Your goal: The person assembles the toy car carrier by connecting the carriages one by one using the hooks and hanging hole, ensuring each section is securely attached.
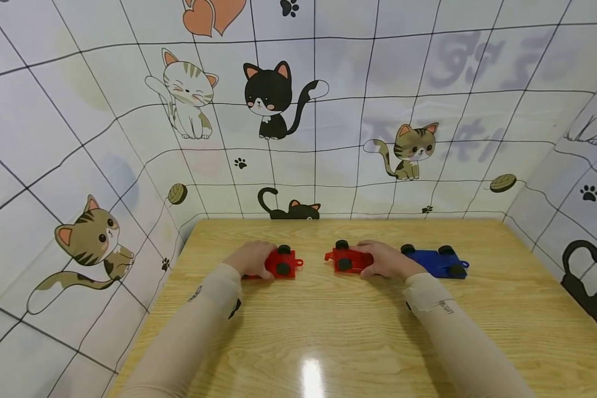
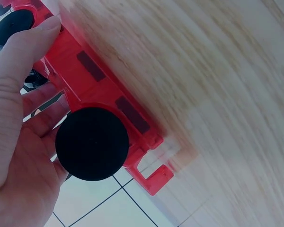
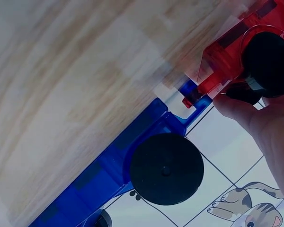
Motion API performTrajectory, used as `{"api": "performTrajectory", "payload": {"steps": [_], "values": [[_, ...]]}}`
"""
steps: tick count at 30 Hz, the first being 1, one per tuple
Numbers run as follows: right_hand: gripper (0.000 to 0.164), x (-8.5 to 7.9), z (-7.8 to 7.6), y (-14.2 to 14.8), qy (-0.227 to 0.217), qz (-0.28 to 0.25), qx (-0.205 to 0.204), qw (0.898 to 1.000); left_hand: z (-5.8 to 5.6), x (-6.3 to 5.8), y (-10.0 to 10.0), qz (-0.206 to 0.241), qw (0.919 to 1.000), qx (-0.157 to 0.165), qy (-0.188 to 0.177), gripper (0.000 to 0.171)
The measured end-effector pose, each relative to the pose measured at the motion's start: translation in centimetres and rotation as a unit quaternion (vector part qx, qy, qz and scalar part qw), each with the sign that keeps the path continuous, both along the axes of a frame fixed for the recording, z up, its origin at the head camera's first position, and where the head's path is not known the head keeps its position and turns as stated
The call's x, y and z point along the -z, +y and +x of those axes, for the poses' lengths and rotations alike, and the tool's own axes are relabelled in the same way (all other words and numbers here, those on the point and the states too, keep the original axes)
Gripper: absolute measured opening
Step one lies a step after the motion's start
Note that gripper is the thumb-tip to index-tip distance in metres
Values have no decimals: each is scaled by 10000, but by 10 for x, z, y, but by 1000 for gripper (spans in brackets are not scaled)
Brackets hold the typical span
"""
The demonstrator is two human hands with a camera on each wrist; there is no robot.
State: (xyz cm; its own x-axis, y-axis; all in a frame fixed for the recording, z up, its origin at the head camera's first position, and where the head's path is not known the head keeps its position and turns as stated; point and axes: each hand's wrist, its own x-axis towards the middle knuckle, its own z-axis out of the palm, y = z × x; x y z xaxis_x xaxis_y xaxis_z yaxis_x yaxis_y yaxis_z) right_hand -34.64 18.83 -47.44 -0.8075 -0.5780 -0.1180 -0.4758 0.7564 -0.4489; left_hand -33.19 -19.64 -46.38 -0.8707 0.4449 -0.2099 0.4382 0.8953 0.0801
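Observation:
Two red toy train cars with black wheels lie in line on the table. My left hand (image 1: 251, 260) grips the left red car (image 2: 78, 66), covering its left part in the head view; its loop points right. My right hand (image 1: 385, 260) holds the other red car (image 1: 356, 260), whose hook (image 1: 329, 256) points left toward that loop across a gap. Behind it on the right is a blue toy car (image 1: 430, 262), also with black wheels. In the right wrist view, the red car's coupling (image 3: 208, 85) meets the blue car's coupling (image 3: 199, 111).
The light wood table (image 1: 323, 315) ends at a back wall (image 1: 338, 166) of white cloth printed with cats and grid lines. Similar cloth rises at the left and right sides. A bright reflection shows near the table's front.

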Motion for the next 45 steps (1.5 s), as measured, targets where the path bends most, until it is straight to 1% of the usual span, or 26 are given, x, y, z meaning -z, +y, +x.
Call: {"api": "performTrajectory", "payload": {"steps": [5, 16, 22, 30, 34, 37, 41, 45], "values": [[75, 1, -1, 0, 20, -17, -27, 10000, 1, -2, 3, 10, 10000, 0, -42, 74], [75, 3, -1, 1, -9, -97, 61, 9999, 1, -1, 6, 18, 10000, 17, -55, 72], [75, 5, -1, 2, 48, -37, -46, 10000, 1, 0, 7, -54, 10000, 73, -41, 75], [74, 4, 0, 3, 33, -104, -16, 9999, -1, 3, 8, -27, 9999, 121, 39, 73], [75, 4, 0, 3, 30, -91, 5, 10000, 0, 2, 9, 77, 9998, 161, 27, 74], [76, 4, -1, 4, 36, -99, 25, 9999, 1, 0, 11, 144, 9998, 147, 53, 75], [76, 4, -1, 5, 25, -130, 18, 9999, 2, -1, 12, 45, 9999, 101, 70, 76], [75, 4, -1, 5, 25, -151, -2, 9999, 2, -1, 13, 60, 9999, 78, 29, 75]]}}
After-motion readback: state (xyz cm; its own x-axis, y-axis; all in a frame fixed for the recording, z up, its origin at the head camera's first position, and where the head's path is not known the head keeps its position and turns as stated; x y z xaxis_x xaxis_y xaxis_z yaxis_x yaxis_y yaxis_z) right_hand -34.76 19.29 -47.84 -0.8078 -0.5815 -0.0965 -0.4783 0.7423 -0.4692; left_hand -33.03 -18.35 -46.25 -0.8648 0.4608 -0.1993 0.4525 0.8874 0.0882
